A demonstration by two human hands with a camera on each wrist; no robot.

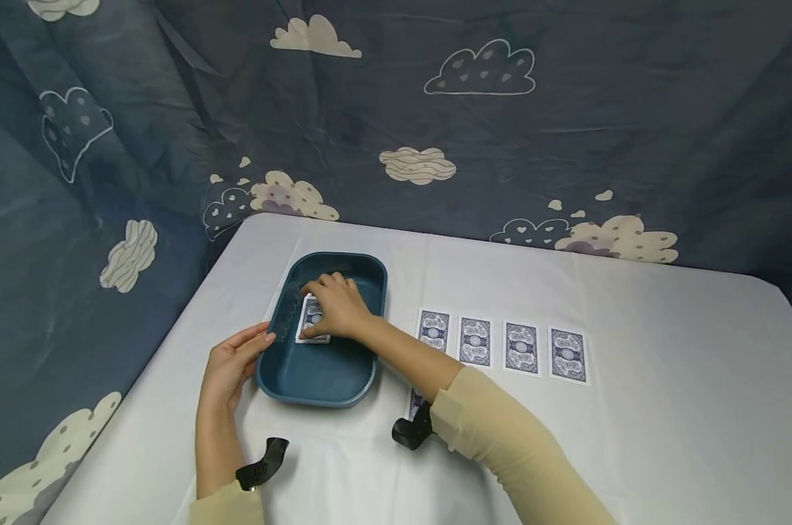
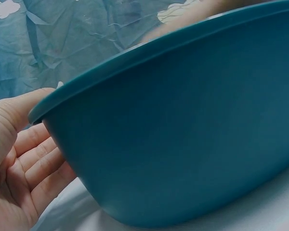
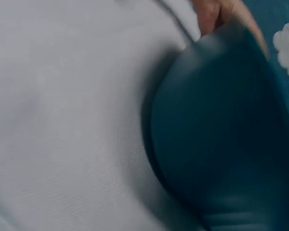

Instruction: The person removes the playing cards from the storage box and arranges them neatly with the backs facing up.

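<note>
A blue-green plastic tray (image 1: 317, 394) with raised walls stands on the table. My left hand (image 1: 232, 361) holds its left rim; in the left wrist view the thumb lies over the rim and the other fingers (image 2: 41, 166) are against the outer wall. Inside the tray are playing cards (image 1: 313, 315), backs up, in what looks like a small stack. My right hand (image 1: 340, 306) reaches over the right wall and grips the cards between thumb and fingers at opposite edges. The right wrist view is blurred and mostly holds the tray's outer wall (image 3: 216, 130).
Several face-down playing cards (image 1: 475, 341) with blue backs lie in a row right of the tray. Another card (image 1: 416, 403) is partly hidden beneath the right forearm. A white cloth (image 1: 685, 408) covers the table; a dark cloud-patterned curtain (image 1: 383, 87) hangs behind.
</note>
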